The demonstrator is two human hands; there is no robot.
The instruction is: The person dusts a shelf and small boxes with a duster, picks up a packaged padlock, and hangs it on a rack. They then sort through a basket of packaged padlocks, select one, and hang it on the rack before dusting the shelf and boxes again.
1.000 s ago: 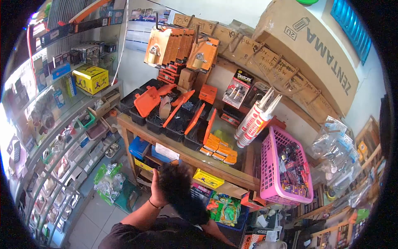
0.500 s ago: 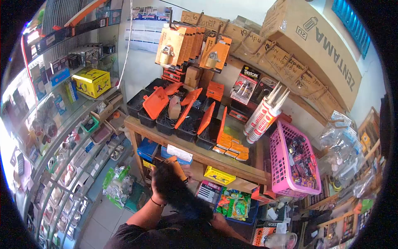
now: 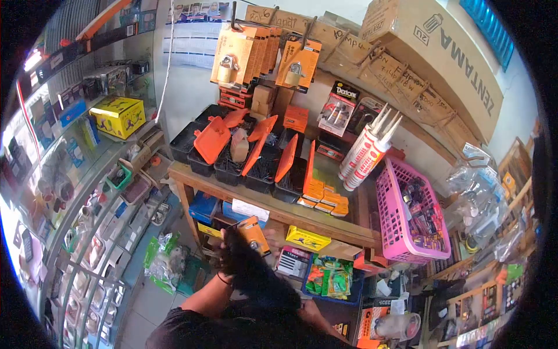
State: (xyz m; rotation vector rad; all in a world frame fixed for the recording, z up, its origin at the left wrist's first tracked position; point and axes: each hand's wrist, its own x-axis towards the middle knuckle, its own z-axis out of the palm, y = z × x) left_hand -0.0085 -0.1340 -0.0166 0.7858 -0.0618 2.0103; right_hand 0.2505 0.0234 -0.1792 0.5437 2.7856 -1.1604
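Note:
My left hand, with a dark band at the wrist, holds up an orange carded padlock pack below the wooden shelf edge. Its fingers are partly hidden behind a black feather duster, whose fluffy end lies across the hand and against the lower left of the pack. At the duster's lower end is my right hand, closed around what seems to be its handle; the grip itself is mostly covered. Similar padlock packs hang on hooks above.
Black bins with orange lids stand on the wooden shelf, beside sealant tubes and a pink basket. Below are a yellow box and a blue tray with green packets. Glass shelving lines the left.
The duster has shifted off the pack's face, so more orange shows. My left hand has turned the pack slightly and the whole view has moved a little.

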